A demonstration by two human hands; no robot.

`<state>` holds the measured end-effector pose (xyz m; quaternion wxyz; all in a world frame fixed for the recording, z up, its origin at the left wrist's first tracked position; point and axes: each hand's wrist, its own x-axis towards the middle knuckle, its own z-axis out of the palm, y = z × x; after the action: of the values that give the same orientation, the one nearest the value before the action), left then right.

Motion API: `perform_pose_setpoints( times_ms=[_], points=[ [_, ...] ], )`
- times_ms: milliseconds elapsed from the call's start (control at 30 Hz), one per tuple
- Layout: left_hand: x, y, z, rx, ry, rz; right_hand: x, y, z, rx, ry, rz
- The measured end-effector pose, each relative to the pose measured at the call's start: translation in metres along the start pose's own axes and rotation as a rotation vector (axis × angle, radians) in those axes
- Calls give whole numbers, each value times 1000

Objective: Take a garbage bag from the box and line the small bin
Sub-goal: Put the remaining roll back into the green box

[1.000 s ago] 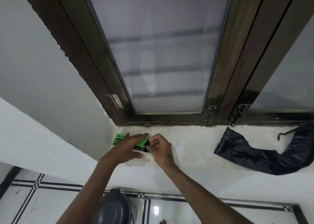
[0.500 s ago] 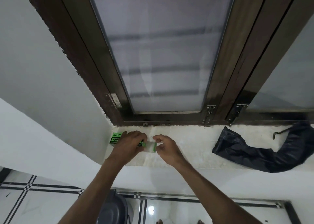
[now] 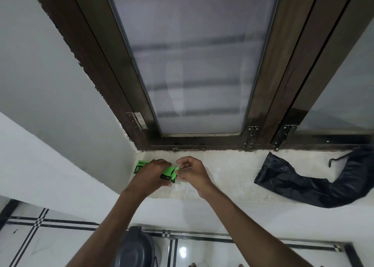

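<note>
Here the box lies lengthwise left-to-right on the sill under the curled left hand, its open flap end just beside the right hand, whose fingers pinch that flap (bag unseen).

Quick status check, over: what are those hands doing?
Left hand steadies green box on sill. Right hand pinches its end flap. No bag out; nothing blocking.

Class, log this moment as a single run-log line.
left hand: steadies green box on sill | right hand: pinches box end flap | bin: on floor, unlined
</note>
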<state>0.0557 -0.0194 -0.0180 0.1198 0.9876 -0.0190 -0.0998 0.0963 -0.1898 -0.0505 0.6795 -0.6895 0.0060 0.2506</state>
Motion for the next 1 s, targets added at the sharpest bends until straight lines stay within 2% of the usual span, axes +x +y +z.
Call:
perform_pose_setpoints(
  times_ms=[167,400,633,867,1000],
  points=[
    [-3,11,4,-28,81,-9,4,-2,10,-74,49,-12],
    [-4,15,6,-33,108,-21,1,-3,6,-66,25,-20],
    [-4,17,10,-30,128,-18,-5,-8,-13,32,-123,-35],
    [-6,22,14,-46,155,-56,-17,-11,-35,-94,32,-124],
    [-7,33,11,51,170,-1,-33,-18,-80,-97,136,-231]
  ],
)
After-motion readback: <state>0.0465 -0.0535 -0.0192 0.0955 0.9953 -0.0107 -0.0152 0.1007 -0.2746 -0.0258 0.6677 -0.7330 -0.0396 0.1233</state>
